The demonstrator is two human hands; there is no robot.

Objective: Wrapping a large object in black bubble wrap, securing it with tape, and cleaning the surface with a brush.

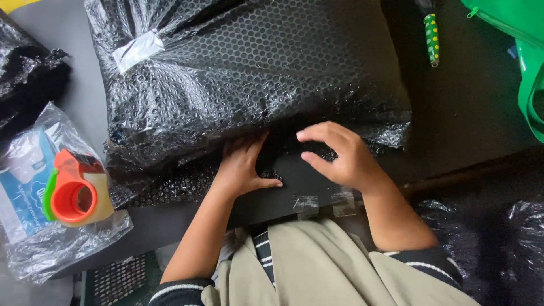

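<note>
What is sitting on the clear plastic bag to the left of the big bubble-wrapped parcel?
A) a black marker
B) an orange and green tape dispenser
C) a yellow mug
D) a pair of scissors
B: an orange and green tape dispenser with a roll of tape rests on the clear plastic bag, left of the bubble-wrapped parcel.

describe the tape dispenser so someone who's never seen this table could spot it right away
Start at the big bubble-wrapped bundle filling the middle of the dark table, then look off its lower left corner. There the tape dispenser lies on a clear plastic bag. It alone is bright orange with a green edge, holding a pale roll of tape.
</note>
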